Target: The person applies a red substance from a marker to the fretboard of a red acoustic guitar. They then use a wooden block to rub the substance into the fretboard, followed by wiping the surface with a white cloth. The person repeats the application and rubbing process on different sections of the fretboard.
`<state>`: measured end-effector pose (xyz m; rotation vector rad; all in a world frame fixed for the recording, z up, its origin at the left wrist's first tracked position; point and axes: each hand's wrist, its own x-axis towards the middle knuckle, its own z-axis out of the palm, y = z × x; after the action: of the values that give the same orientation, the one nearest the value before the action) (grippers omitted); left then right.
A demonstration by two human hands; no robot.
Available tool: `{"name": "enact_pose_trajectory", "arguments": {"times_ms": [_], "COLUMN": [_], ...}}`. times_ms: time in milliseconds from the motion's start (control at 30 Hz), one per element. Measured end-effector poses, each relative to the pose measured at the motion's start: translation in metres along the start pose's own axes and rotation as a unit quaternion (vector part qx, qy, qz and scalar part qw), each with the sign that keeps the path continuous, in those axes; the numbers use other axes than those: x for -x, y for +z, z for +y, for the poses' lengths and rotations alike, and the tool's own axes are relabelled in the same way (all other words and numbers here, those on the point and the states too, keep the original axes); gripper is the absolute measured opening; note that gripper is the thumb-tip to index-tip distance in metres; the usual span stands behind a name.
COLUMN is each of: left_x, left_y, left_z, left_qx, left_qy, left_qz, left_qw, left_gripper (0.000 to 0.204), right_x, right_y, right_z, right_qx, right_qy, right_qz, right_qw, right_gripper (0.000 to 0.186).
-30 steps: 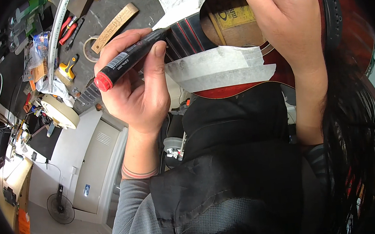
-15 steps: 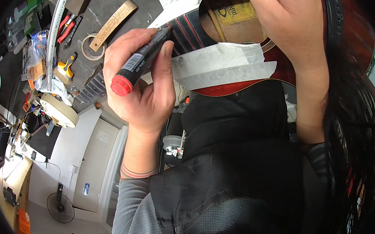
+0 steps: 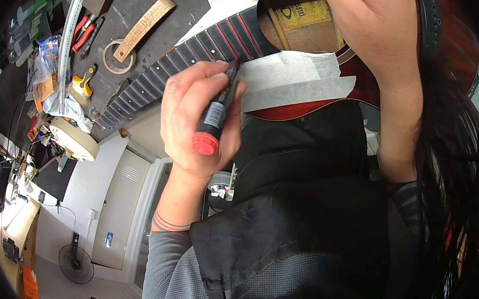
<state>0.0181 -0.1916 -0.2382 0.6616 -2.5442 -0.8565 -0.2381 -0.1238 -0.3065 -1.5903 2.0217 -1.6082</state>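
A dark red guitar (image 3: 359, 94) lies across the upper part of the view, its neck reaching down to the left. My left hand (image 3: 197, 110) is closed around a black marker (image 3: 218, 109) with a red end. The marker's tip meets the near edge of the black fretboard (image 3: 187, 51). Several frets nearest the soundhole (image 3: 296, 18) carry red lines. Pale masking tape (image 3: 296, 80) covers the top beside the fretboard. My right hand (image 3: 378, 20) spreads over the guitar body by the soundhole, thumb apart; its fingertips are cut off by the frame.
A wooden strip (image 3: 148, 27) lies partly over a tape roll (image 3: 113, 58) on the dark bench. Close by are a yellow-handled brush (image 3: 83, 83), red-handled pliers (image 3: 84, 35) and a long metal ruler (image 3: 67, 50). A black fan (image 3: 76, 263) stands farther off.
My left hand and the marker have moved right and toward me, and a red line runs along one more fret. More of the fretboard shows. My right hand has barely shifted.
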Motion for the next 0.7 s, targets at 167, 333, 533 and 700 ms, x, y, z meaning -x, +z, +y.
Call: {"name": "enact_pose_trajectory", "arguments": {"times_ms": [167, 333, 533, 700], "left_x": [0.005, -0.002, -0.014, -0.017], "left_y": [-0.007, -0.009, -0.002, -0.001], "left_z": [0.004, -0.009, -0.017, -0.015], "left_qx": [0.035, 0.109, 0.176, 0.179], "left_qy": [-0.008, -0.102, -0.141, -0.157], "left_qz": [-0.025, 0.042, 0.103, 0.108], "left_qw": [0.999, 0.988, 0.969, 0.965], "left_gripper": [0.046, 0.047, 0.042, 0.041], "right_x": [0.0, -0.001, -0.001, -0.002], "right_y": [0.003, -0.002, 0.0, -0.002], "right_z": [0.001, -0.001, 0.0, 0.0], "right_qx": [-0.024, 0.011, -0.017, 0.008], "right_qy": [0.005, 0.008, 0.014, 0.004], "right_qz": [0.01, -0.007, -0.006, -0.017], "right_qw": [1.0, 1.0, 1.0, 1.0], "right_gripper": [0.018, 0.017, 0.016, 0.017]}}
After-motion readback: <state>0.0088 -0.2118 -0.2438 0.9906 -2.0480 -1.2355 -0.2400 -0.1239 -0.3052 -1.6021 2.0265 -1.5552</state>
